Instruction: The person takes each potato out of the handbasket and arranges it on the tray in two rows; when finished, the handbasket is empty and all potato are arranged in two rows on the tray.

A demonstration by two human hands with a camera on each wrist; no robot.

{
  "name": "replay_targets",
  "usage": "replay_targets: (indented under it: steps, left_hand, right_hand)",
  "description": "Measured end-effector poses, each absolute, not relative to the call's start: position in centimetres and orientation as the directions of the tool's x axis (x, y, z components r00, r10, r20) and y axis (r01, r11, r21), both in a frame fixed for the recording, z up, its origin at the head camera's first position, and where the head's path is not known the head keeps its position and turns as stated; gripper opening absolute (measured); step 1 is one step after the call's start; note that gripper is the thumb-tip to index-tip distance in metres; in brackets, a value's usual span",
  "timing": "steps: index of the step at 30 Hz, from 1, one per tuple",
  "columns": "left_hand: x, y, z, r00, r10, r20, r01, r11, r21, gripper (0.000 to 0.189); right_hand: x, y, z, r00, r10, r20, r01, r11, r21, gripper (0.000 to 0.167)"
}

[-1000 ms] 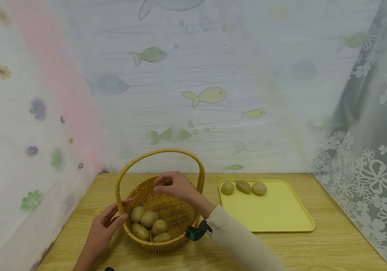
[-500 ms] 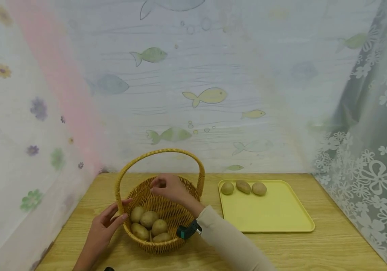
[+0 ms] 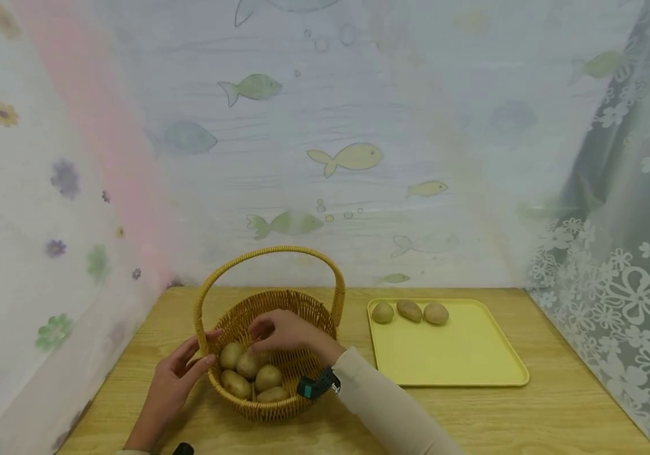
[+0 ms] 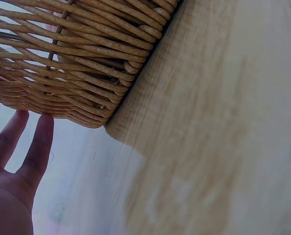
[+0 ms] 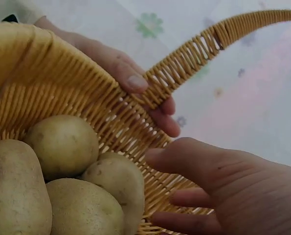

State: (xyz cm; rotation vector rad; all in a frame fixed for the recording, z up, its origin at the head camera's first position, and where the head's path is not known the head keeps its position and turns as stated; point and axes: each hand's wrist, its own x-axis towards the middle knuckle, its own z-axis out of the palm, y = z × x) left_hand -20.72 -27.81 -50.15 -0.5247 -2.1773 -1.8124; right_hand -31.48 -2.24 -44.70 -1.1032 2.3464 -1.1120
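Note:
A wicker basket with a tall arched handle stands on the table, several potatoes gathered in its near left part. My left hand holds the basket's left side where the handle joins the rim, thumb and fingers on either side of it. Seen from the left wrist, fingertips touch the woven wall. Inside the basket my right hand hovers just above the potatoes. From the right wrist, the right hand's thumb and fingers stand apart with nothing between them, beside the potatoes.
To the right lies a yellow tray with three potatoes in a row along its back left edge. The wooden table runs back to a fish-printed curtain. The basket handle arches above the right hand.
My right hand has moved a little left and then down towards the potatoes in the basket. The left hand stays at the rim. The tray and its potatoes have not moved.

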Motion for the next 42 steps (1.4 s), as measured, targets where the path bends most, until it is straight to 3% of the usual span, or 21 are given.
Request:
replay_targets:
  steps: [10, 21, 35, 42]
  left_hand:
    - [-20.78, -27.86, -50.25, -0.901, 0.112, 0.418, 0.431, 0.146, 0.89, 0.043]
    - [-20.65, -27.9, -50.28, -0.895, 0.115, 0.431, 0.444, 0.148, 0.884, 0.044]
    - [-20.62, -27.81, -50.19, -0.896, 0.114, 0.429, 0.443, 0.152, 0.884, 0.044]
    - [-20.66, -27.66, -50.07, -0.889, 0.125, 0.441, 0.456, 0.151, 0.877, 0.044]
  right_hand:
    - [-31.46, -2.25, -45.29, -0.559, -0.829, -0.028, -0.578, 0.414, -0.704, 0.051]
    - [-31.12, -2.48, -45.72, -0.532, -0.846, -0.047, -0.565, 0.395, -0.725, 0.039]
    - [-31.04, -2.33, -45.57, -0.566, -0.824, 0.028, -0.61, 0.396, -0.686, 0.029]
    - [-30.9, -2.04, -45.42, -0.616, -0.784, 0.076, -0.561, 0.37, -0.74, 0.029]
